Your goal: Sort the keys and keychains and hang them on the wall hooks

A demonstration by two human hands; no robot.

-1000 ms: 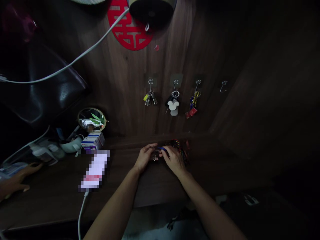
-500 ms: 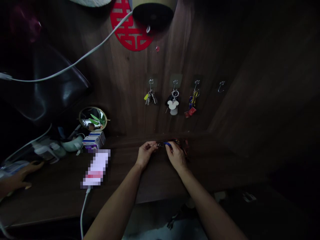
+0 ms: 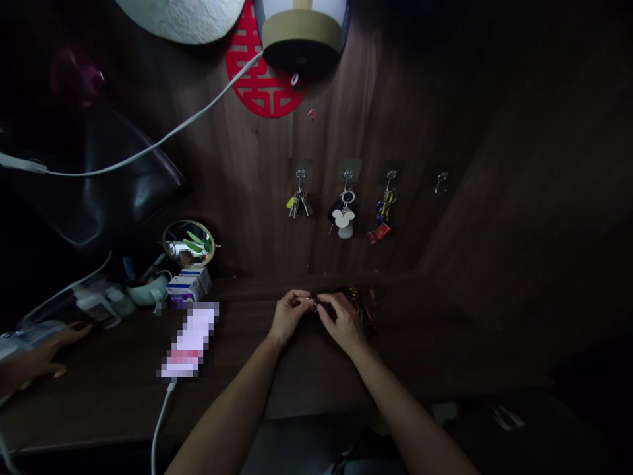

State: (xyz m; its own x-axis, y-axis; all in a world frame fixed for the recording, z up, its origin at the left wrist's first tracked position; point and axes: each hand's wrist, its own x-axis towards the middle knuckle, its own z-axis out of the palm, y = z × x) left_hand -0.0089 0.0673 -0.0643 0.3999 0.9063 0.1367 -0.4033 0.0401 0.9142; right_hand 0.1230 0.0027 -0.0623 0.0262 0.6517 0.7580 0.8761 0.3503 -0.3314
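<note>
My left hand [image 3: 287, 316] is closed in a pinch on a small metal ring [image 3: 315, 305], low over the dark wooden shelf. From the other side my right hand [image 3: 343, 323] pinches at the same ring, its fingertips almost meeting the left ones. Beside and behind the right hand lies a dark bundle with red, yellow and green bits [image 3: 363, 305], partly hidden by that hand. Above, key bunches [image 3: 299, 206], a white mouse-head key charm [image 3: 343, 218] and a yellow-and-blue strap with red tags [image 3: 382, 214] hang from wall hooks.
An unused hook [image 3: 441, 183] is at the right. Leftward on the shelf [image 3: 113, 376] are a lit phone [image 3: 190, 343] on a cable, small boxes [image 3: 185, 287], a round mirror [image 3: 188, 243] and bottles [image 3: 93, 303]. Another person's hand [image 3: 54, 349] rests at far left.
The view has tilted up, so the wall and shelf sit lower in it. My right hand has come closer to my left; the blue piece at its fingers no longer shows.
</note>
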